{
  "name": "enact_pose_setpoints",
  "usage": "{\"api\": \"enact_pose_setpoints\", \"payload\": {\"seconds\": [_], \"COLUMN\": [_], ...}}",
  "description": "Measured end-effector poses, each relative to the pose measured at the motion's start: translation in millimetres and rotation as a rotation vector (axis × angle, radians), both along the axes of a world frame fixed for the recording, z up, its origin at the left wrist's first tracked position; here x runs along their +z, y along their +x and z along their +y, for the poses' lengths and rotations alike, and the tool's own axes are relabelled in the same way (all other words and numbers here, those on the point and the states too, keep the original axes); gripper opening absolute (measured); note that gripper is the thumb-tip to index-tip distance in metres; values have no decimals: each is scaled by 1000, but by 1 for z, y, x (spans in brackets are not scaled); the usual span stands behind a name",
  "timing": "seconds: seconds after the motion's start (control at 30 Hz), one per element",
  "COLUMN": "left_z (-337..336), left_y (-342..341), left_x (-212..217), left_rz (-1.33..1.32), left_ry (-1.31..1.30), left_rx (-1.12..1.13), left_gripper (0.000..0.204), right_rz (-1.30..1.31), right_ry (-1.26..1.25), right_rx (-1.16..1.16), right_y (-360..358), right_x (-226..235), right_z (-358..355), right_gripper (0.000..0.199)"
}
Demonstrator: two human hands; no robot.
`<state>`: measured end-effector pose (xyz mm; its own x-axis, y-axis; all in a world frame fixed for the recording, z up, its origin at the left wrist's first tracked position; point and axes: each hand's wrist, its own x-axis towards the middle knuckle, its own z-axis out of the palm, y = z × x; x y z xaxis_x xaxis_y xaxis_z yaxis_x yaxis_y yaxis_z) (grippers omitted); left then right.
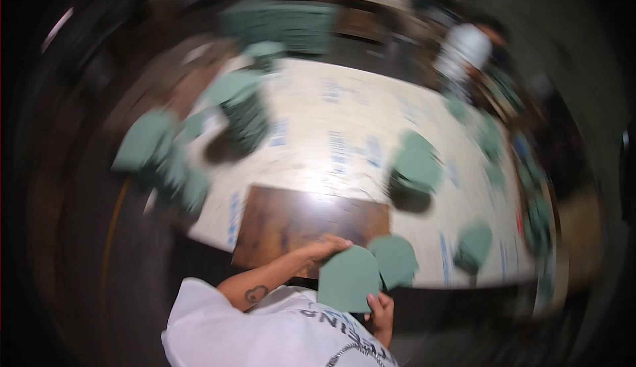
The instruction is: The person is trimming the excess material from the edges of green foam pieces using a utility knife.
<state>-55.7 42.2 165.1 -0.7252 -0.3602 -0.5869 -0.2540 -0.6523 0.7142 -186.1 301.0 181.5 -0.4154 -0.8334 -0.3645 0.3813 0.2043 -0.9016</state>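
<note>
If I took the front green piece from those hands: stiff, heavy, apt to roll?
Probably fairly stiff: the green piece looks flat, with no visible sag. Likely light: the right hand seems to pinch one lower corner. Unlikely to roll: broad, flat face, straight lower edge.

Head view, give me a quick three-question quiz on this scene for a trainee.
1. True or false: the brown board lies on the pale table.
2. Which hand grips the lower right corner of the nearest green piece?
3. That piece's far end is: A pointed, B rounded, C notched.

Key: 1 true; 2 the right hand; 3 B.
</note>
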Motion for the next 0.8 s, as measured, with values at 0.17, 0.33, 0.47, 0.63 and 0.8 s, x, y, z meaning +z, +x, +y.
{"api": "enact_pose_setpoints", "payload": {"seconds": [0.17,0.33,0.47,0.63,0.8], "left_z": [60,121,177,232,210], "left_y": [44,40,12,22,38], "left_x": [-11,-24,26,35,64], "left_rz": [278,242,305,59,-438], "left_ry": [112,-41,-105,-267,-719], "left_rx": [726,1217,1367,1553,1576], "left_gripper": [33,35,37,43,48], "right_rz": [54,149,345,775,964], "right_ry": [166,43,-66,-265,-174], "right_rx": [130,440,709,1098,1345], "right_y": [-33,-52,-105,-90,-69], "right_x": [-7,12,-47,0,86], "right_z": [-42,-117,-176,-181,-132], "right_gripper": [33,30,33,41,48]}}
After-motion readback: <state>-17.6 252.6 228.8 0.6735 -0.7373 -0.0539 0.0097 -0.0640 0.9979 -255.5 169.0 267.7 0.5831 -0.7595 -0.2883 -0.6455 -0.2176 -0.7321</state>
